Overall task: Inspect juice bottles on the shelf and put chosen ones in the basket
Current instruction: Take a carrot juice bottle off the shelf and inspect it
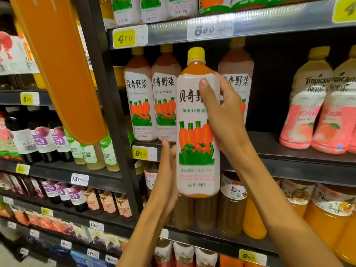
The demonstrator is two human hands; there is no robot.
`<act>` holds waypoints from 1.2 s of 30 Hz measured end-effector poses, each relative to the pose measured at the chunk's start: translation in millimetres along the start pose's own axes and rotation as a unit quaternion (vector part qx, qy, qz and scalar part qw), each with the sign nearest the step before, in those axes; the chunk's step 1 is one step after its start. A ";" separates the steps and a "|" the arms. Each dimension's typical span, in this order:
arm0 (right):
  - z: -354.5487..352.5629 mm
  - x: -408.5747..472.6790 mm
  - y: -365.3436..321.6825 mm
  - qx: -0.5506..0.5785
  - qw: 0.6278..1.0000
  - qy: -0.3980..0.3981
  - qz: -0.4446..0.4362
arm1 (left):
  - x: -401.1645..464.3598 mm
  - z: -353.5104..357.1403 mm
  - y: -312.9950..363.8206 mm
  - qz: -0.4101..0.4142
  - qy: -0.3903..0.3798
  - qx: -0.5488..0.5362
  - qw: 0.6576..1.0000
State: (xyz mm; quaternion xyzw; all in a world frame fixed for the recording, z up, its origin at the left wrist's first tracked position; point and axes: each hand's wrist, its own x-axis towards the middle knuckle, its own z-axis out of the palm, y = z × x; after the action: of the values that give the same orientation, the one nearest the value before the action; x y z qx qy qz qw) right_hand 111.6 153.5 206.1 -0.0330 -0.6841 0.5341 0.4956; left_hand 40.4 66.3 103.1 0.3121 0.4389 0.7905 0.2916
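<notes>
A tall carrot-vegetable juice bottle with a yellow cap and a white label is held upright in front of the shelf. My right hand grips its upper right side, thumb across the label. My left hand rests flat against its lower left side and base. Three more bottles of the same juice stand behind on the shelf, such as one at the left. No basket is in view.
Pink Tropicana peach bottles stand at the right of the same shelf. Orange and brown juice bottles fill the shelf below. A dark upright post separates a left bay of small bottles. An orange hanging sign juts out at upper left.
</notes>
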 end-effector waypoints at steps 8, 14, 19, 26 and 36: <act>14.7 23.5 6.7 -0.094 0.992 0.071 -0.036 | 11.7 12.1 -4.5 0.145 0.010 0.148 0.978; 17.0 36.2 9.2 -0.117 0.986 0.094 -0.071 | 29.3 15.3 1.1 0.205 0.032 0.177 0.962; 17.7 45.2 14.6 -0.125 0.985 0.081 -0.090 | 45.5 15.2 -4.2 0.226 0.046 0.200 0.952; 18.4 50.9 28.5 -0.125 0.978 0.114 -0.118 | 59.6 12.6 -12.8 0.239 0.076 0.244 0.937; 10.4 59.1 48.6 -0.241 0.924 0.118 -0.274 | 78.3 11.2 -23.3 0.266 0.116 0.324 0.900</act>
State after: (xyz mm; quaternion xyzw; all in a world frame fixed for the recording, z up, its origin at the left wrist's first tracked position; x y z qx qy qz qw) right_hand 50.7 200.9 207.7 -0.0249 -0.7111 0.1889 0.6768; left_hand 3.4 140.0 106.0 0.4001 0.6024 0.6834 -0.0998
